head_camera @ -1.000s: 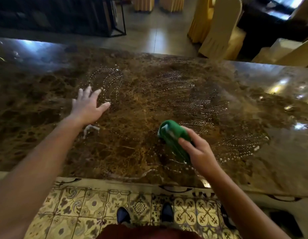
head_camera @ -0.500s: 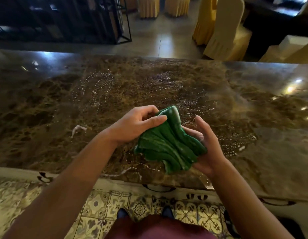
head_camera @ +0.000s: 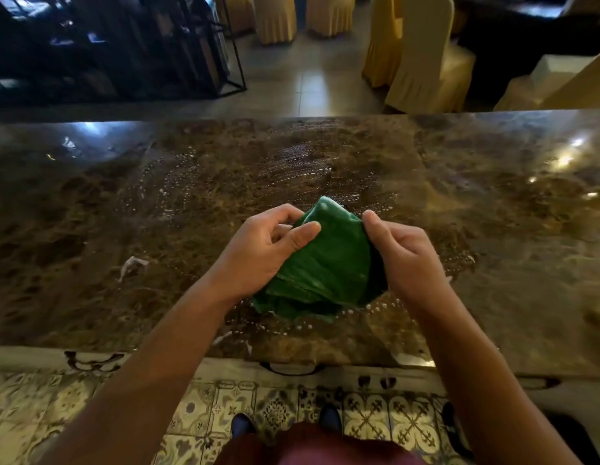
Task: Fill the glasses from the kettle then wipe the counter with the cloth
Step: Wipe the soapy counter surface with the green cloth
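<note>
1. Cloth point(head_camera: 325, 263) now off surface point(head_camera: 90, 213), bunched betw. both hands, over near edge.
2. Left hand point(head_camera: 258, 253) moved in from flat rest; fingers pinching cloth's left edge.
3. Right hand point(head_camera: 402, 253) fingers gripping right side.
4. Droplet streaks beyond cloth: prob. refolding, wiping unfinished.

Out past the marble, grey floor tiles point(head_camera: 312, 85) caught a soft sheen. Chairs point(head_camera: 422, 58) in yellow covers stood at the right, a dark metal rack point(head_camera: 124, 45) loomed at the left, and patterned tiles point(head_camera: 275, 411) ran underfoot. Dim room, warm light.
</note>
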Demonstrator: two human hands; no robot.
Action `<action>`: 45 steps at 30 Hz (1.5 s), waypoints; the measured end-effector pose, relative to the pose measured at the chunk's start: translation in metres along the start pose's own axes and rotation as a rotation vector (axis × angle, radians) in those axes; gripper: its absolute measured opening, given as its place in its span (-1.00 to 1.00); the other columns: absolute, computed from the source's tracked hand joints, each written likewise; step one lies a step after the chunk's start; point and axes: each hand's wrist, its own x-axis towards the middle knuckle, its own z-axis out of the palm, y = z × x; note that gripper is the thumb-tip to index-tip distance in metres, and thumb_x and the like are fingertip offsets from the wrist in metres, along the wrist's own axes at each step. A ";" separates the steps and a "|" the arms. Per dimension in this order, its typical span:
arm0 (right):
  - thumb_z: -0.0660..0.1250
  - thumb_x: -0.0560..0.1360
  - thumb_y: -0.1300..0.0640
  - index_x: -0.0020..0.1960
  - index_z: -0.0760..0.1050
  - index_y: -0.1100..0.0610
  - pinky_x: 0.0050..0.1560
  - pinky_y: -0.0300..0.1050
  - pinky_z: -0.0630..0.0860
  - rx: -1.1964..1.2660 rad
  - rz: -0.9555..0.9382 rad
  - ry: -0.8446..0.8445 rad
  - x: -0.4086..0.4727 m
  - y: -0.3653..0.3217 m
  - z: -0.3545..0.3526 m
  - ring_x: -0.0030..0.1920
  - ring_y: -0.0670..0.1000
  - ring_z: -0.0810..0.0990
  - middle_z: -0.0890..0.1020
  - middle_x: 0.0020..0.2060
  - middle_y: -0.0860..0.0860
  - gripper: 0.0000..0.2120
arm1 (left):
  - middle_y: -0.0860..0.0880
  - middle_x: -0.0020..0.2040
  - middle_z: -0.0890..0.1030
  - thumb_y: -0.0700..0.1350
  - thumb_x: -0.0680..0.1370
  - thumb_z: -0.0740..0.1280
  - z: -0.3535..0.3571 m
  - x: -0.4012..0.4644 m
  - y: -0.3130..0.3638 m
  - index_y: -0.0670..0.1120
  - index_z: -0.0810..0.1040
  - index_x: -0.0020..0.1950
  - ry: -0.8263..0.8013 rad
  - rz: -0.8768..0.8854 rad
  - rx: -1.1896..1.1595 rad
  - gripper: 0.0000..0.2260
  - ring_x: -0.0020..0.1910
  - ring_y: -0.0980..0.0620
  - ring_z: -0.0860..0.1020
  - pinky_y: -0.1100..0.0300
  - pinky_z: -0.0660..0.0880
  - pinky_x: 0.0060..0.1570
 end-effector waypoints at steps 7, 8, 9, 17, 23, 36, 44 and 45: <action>0.34 0.63 -0.16 -0.09 0.67 0.14 -0.21 -0.02 0.57 -0.123 0.165 0.179 -0.001 0.036 -0.020 -0.25 -0.01 0.66 0.73 -0.25 0.00 -0.62 | -0.10 0.01 0.75 -0.16 0.55 0.45 0.042 0.007 -0.009 -0.15 0.62 0.20 -0.006 -0.094 -0.103 -0.77 0.00 -0.07 0.73 0.16 0.66 -0.09; 0.35 0.62 -0.15 -0.03 0.67 0.08 -0.19 -0.08 0.57 -0.146 0.138 0.205 -0.005 0.039 -0.025 -0.20 -0.09 0.68 0.73 -0.21 -0.05 -0.69 | -0.10 0.01 0.75 -0.17 0.56 0.45 0.048 0.008 -0.011 -0.15 0.62 0.20 -0.005 -0.093 -0.098 -0.77 0.01 -0.07 0.73 0.14 0.67 -0.08; 0.36 0.61 -0.15 0.06 0.65 0.04 -0.13 -0.14 0.59 -0.120 0.122 0.207 -0.009 0.040 -0.029 -0.12 -0.14 0.70 0.73 -0.13 -0.07 -0.73 | -0.10 0.01 0.75 -0.17 0.57 0.44 0.052 0.010 -0.011 -0.16 0.62 0.21 -0.005 -0.092 -0.105 -0.78 0.01 -0.06 0.73 0.14 0.67 -0.08; 0.43 0.51 -0.25 0.35 0.46 -0.05 0.10 -0.05 0.68 -0.078 0.173 0.311 -0.037 0.034 -0.041 0.13 -0.22 0.64 0.61 0.16 -0.12 -0.50 | -0.19 0.01 0.73 -0.15 0.58 0.43 0.087 0.026 -0.008 -0.14 0.56 0.20 -0.078 -0.065 -0.077 -0.78 0.00 -0.16 0.73 -0.06 0.68 -0.02; 0.42 0.56 -0.15 0.47 0.43 0.05 0.20 0.00 0.64 0.186 0.136 -0.013 -0.052 0.023 -0.048 0.26 0.03 0.67 0.66 0.28 0.06 -0.45 | -0.27 0.08 0.68 -0.10 0.61 0.32 0.107 0.035 0.002 -0.17 0.56 0.25 -0.235 -0.019 -0.054 -0.75 0.04 -0.16 0.70 -0.02 0.67 0.07; 0.37 0.63 0.06 0.27 0.64 -0.03 0.06 -0.05 0.65 -0.060 0.076 0.358 -0.071 0.027 -0.171 0.12 0.12 0.72 0.75 0.04 0.00 -0.77 | 0.09 0.08 0.67 -0.18 0.57 0.43 0.140 0.161 0.049 0.00 0.59 0.34 -0.731 0.395 0.866 -0.66 0.01 0.26 0.63 0.35 0.56 0.05; 0.29 0.47 -0.07 0.52 0.43 -0.01 0.52 0.20 0.31 -1.142 0.082 0.287 -0.064 0.080 -0.187 0.55 0.14 0.38 0.50 0.49 0.05 -0.39 | 0.00 0.28 0.63 -0.17 0.46 0.42 0.227 0.254 -0.020 0.12 0.72 0.08 -0.590 0.775 1.260 -0.73 0.38 -0.14 0.48 -0.19 0.43 0.35; 0.22 0.51 -0.21 0.56 0.37 -0.04 0.56 0.21 0.23 -1.193 0.181 0.194 -0.067 0.090 -0.180 0.60 0.12 0.29 0.42 0.56 0.02 -0.36 | 0.01 0.43 0.53 -0.17 0.49 0.40 0.228 0.256 -0.034 0.16 0.70 0.16 -0.681 0.675 1.314 -0.68 0.50 -0.18 0.37 -0.21 0.33 0.45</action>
